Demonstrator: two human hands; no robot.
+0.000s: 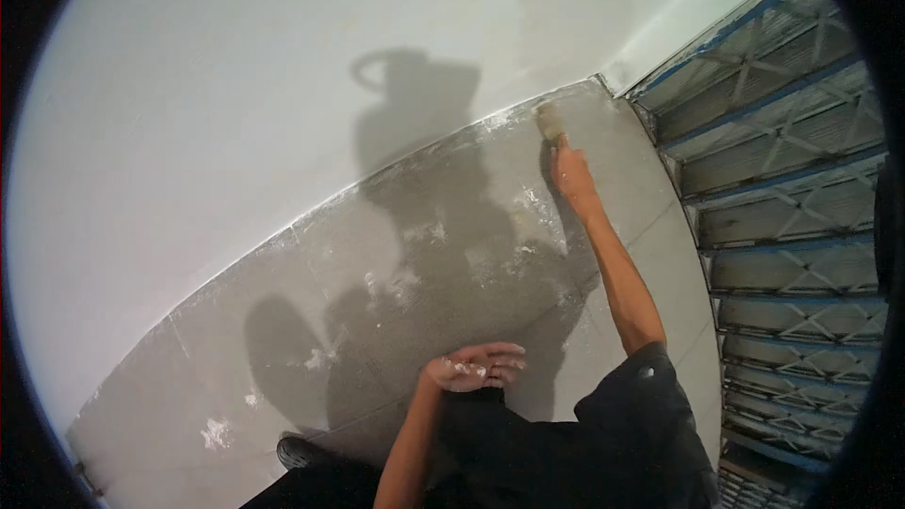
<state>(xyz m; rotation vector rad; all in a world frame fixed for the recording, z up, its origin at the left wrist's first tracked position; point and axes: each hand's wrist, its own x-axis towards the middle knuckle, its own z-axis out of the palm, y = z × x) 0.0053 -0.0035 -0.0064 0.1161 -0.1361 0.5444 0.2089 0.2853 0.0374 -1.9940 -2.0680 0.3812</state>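
- Starting at the right grip (573, 175): tight or loose?
- Looks wrapped firmly round a small brush (550, 121), to judge by shape; cannot see any handle inside.
- And the left grip (474, 369)?
- Hangs loosely curled, smeared with white, and with nothing visible in it.
- Any trouble possible from here?
- Could lose hold of the brush, reaching that far with an almost straight arm (625, 283). Could knock the end against the white wall (236, 113), working so close to its foot. Could also spread the white marks (217, 433) further across the floor (671, 292), if loose and dry.
- And the brush, to look at?
- Tan, stubby and flat-ended, a little blurred; cannot make out separate bristles.
- Placed where?
- Down at the floor, close to the wall and near the corner (604, 86); cannot tell whether touching. Beyond that, off to the right, see a blue-edged folding gate (797, 221).
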